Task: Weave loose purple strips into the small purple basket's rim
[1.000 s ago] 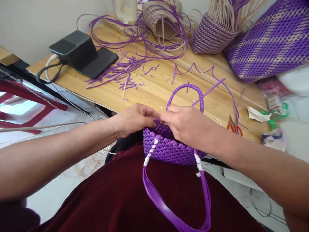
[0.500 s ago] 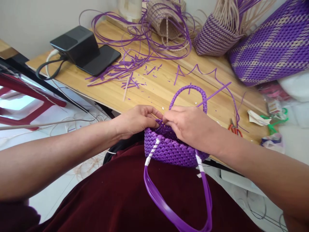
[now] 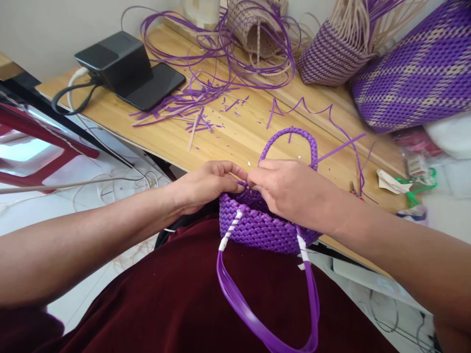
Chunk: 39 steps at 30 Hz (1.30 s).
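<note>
While both hands [image 3: 250,189] pinch basket rim [image 3: 235,201], table edge [image 3: 154,147] near.

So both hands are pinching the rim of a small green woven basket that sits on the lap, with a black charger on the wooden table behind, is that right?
Not quite: the basket is purple, not green, as the head view shows. The rest holds: the left hand and right hand pinch its rim, it sits on the lap, and the black charger is on the wooden table behind.
</note>
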{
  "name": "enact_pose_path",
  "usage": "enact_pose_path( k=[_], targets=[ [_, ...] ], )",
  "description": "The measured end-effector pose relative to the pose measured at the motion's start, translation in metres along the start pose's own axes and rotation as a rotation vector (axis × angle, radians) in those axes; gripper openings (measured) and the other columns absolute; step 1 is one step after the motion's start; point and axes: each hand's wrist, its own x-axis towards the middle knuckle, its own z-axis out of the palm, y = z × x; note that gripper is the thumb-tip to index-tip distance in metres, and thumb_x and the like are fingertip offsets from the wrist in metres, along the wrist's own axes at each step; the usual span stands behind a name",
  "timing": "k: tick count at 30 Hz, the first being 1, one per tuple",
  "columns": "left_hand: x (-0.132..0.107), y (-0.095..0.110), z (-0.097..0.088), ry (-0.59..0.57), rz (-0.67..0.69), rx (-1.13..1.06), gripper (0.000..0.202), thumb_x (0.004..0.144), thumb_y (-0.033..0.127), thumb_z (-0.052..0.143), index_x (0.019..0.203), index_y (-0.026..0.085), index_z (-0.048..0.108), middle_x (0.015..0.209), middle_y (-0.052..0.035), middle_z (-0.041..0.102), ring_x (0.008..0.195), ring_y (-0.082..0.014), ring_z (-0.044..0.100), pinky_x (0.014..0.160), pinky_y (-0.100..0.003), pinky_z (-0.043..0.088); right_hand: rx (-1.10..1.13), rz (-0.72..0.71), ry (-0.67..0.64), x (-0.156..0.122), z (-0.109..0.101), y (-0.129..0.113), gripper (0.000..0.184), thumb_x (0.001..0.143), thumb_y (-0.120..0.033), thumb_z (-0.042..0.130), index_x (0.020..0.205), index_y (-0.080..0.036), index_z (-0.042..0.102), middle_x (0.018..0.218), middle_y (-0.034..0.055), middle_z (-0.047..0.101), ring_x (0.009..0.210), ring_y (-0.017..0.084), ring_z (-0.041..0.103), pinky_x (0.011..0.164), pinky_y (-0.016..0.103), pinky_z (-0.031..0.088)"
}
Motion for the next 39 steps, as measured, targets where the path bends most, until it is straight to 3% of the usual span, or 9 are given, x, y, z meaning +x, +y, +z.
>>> enact_pose_path(
  k=[9,25,35,39],
  targets=[
    [-0.001,-0.003,0.002,-0.003,0.064,0.002,0.023,0.07,0.011,0.069,0.093,0.016,0.066,0.075,-0.0017,0.07,0.068,-0.0128,0.063,0.067,-0.024,0.047,-0.053,-0.051,0.012,0.009,-0.003,-0.003,0.021,0.087,-0.003,0.046,0.092,-0.012,0.064,0.08,0.0071,0.064,0.066,0.016,0.052,0.06,0.029,0.032],
    [-0.002,-0.004,0.008,0.022,0.091,0.104,0.035,0.068,0.016,0.074,0.101,0.018,0.064,0.07,-0.0024,0.071,0.066,-0.0174,0.065,0.057,-0.026,0.047,0.048,0.068,-0.135,0.012,-0.007,-0.003,0.018,0.082,-0.002,0.053,0.088,-0.012,0.066,0.081,0.008,0.067,0.071,0.018,0.058,0.061,0.029,0.033],
    [-0.007,0.002,0.009,0.025,0.076,0.141,0.035,0.068,0.014,0.074,0.1,0.02,0.062,0.069,-0.0006,0.07,0.065,-0.0165,0.065,0.055,-0.025,0.044,0.109,0.076,-0.008,0.005,-0.005,0.003,0.017,0.084,-0.007,0.054,0.09,-0.014,0.068,0.074,0.0044,0.067,0.068,0.016,0.056,0.061,0.027,0.031],
    [-0.009,0.004,0.01,0.017,0.088,0.155,0.036,0.068,0.014,0.074,0.102,0.02,0.061,0.068,-0.0001,0.069,0.065,-0.0167,0.065,0.055,-0.025,0.044,0.092,0.135,-0.05,0.01,-0.014,-0.003,0.014,0.084,-0.008,0.056,0.083,-0.014,0.068,0.068,0.0039,0.064,0.061,0.014,0.053,0.058,0.028,0.029]
  ],
)
